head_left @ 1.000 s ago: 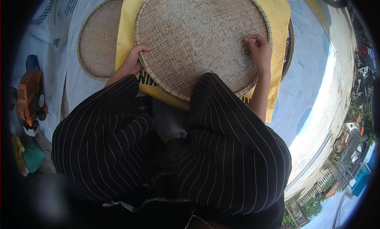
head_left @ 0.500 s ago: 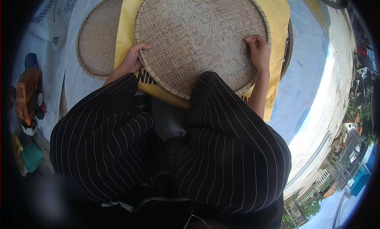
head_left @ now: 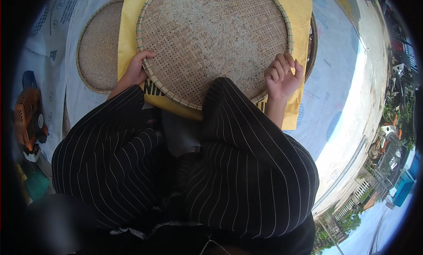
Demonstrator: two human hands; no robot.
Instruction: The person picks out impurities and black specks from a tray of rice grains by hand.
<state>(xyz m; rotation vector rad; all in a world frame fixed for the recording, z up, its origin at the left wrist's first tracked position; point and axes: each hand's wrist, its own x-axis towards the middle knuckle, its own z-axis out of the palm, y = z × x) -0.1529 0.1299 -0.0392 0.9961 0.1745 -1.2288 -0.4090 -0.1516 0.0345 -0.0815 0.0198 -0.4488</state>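
Observation:
A round woven bamboo winnowing tray (head_left: 176,65) with pale rice grains (head_left: 220,34) spread over it rests against my raised knee. My left hand (head_left: 135,70) grips its left rim, thumb over the top edge and the other fingers hidden beneath. Over the lower right rim, my right hand (head_left: 282,76) is turned palm up with loosely curled fingers. Its thumb stands a little apart from the index finger, and nothing shows between them. Under the tray lies a yellow sack (head_left: 128,34) with black lettering.
Another grain-covered round tray (head_left: 99,48) lies to the left, and a dark rim (head_left: 313,43) shows at right under the sack. Pale printed sheeting (head_left: 335,78) covers the ground. An orange-and-black motor tool (head_left: 30,116) sits at far left. Motorbikes (head_left: 383,142) stand at far right.
My right hand has lifted from the grains, moved back toward me and turned palm up, its pinch loosened. My left hand keeps its hold on the rim. The whole view has shifted slightly.

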